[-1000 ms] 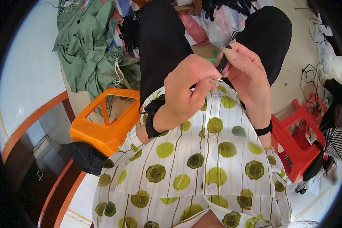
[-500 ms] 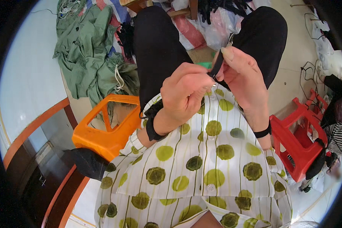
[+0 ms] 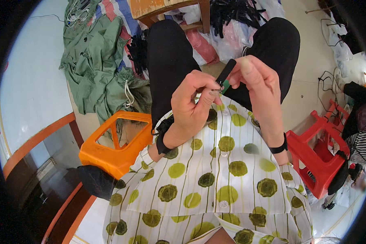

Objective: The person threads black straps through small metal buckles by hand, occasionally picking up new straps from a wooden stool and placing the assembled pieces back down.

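Over my lap, my left hand [image 3: 195,97] pinches the lower end of a short black strap [image 3: 226,71] between thumb and fingers. The strap slants up to the right. A small dark metal piece shows at the left fingertips, too small to make out. Close beside the strap is a small green piece [image 3: 225,86], partly hidden by fingers. My right hand [image 3: 259,83] is just right of the strap, its fingers curled and thumb bent over them. A thin silvery thing [image 3: 244,50] sticks out above the right fingers; what they grip is mostly hidden.
A wooden stool [image 3: 166,7] stands ahead, near a heap of black straps [image 3: 234,14] on plastic sheeting. Another black bundle [image 3: 138,53] lies beside green cloth [image 3: 95,61] at left. An orange stool [image 3: 110,148] stands left, a red stool [image 3: 319,150] right.
The black strap has swung upright into view between my hands. My right hand has drawn slightly away from my left, and its thumb has lifted off the strap.
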Action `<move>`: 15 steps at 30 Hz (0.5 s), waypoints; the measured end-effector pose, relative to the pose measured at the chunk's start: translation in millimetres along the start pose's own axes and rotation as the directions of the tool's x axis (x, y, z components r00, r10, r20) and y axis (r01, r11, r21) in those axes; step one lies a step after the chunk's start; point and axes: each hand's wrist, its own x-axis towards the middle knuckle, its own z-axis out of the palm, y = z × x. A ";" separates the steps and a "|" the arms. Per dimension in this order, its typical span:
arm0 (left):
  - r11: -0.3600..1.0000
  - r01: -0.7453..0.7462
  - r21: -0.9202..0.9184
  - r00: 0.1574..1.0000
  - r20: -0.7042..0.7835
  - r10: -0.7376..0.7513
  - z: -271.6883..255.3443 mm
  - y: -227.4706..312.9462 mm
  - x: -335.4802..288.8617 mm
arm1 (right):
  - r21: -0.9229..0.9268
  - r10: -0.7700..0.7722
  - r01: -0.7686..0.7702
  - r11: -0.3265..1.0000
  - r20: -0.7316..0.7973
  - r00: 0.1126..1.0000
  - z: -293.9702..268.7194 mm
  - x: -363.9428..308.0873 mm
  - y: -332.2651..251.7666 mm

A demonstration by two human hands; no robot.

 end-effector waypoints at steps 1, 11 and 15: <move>1.000 0.013 0.001 1.000 0.006 -0.013 0.3 0.1 -0.1 | -0.094 -0.011 0.012 0.995 0.007 1.000 2.1 -0.5 -1.0; 0.991 0.110 -0.071 0.992 -0.045 -0.114 6.2 4.0 -5.4 | -0.035 0.045 -0.045 0.998 0.011 0.999 7.1 -1.2 4.2; 0.984 0.134 -0.114 0.988 -0.062 -0.142 9.5 5.6 -8.3 | -0.041 0.031 -0.031 0.999 -0.012 0.999 7.5 -3.3 5.8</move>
